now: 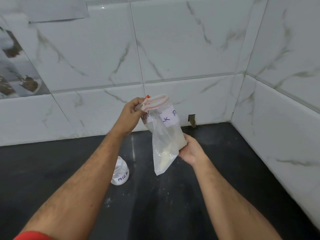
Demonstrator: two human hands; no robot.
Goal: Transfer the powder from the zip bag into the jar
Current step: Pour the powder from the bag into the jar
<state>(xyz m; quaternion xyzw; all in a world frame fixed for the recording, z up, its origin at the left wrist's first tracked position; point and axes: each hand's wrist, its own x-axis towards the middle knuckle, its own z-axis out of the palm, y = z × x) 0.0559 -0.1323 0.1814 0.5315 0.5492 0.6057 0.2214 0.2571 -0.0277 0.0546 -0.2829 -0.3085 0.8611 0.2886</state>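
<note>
Zip bag (164, 135) labelled "LK P", both hands' fingers (136, 104) clamped on it; jar (121, 174) marked "MILK".

The left hand (132, 113) is pinching the zip bag (162, 135) by its top while the right hand (189, 149) is gripping its side above the dark counter (225, 170), the jar (121, 172) standing beneath the left forearm
</note>
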